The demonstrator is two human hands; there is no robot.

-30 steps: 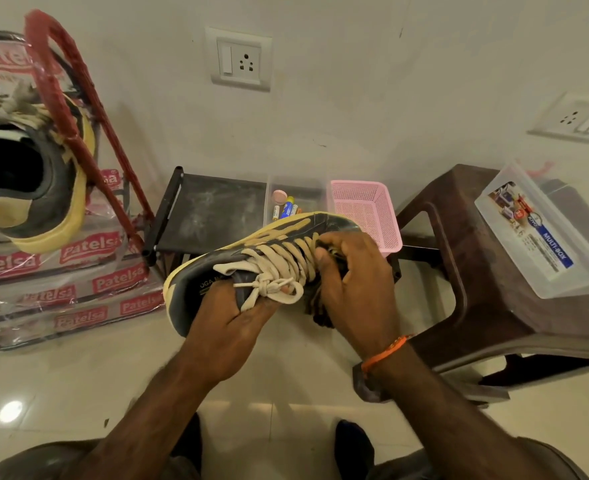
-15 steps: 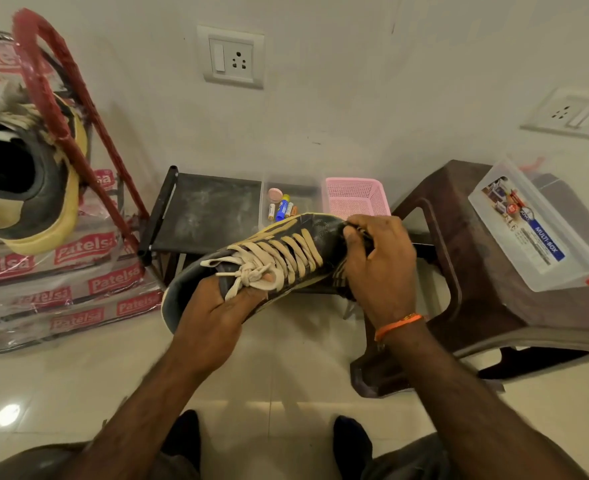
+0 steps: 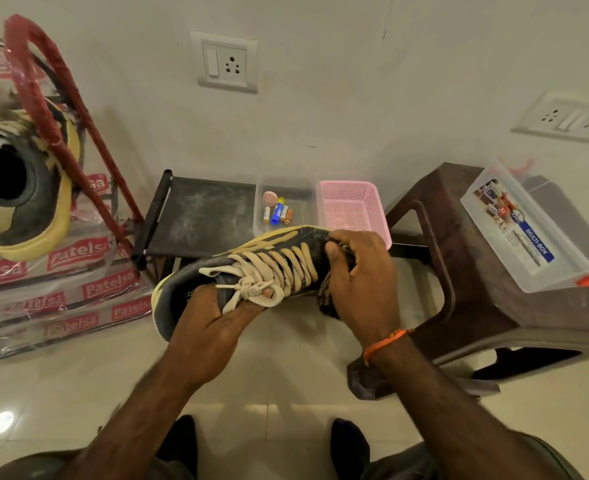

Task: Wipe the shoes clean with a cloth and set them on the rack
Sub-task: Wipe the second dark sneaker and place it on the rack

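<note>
Above floor [image 3: 286,382], near front edge of rack [image 3: 199,216]: shoe [image 3: 286,251] held up. My left hand [image 3: 210,337] grips heel end. My right hand [image 3: 359,282] curls round cloth [image 3: 326,303], rubbing toe. Wiping step. Next: finish wiping, set shoe on rack.

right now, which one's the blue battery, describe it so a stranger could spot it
Below the wall socket a low black stand holds a clear tray beside a pink basket. In that tray, the blue battery is the largest, lying among slimmer pale and orange ones.
</note>
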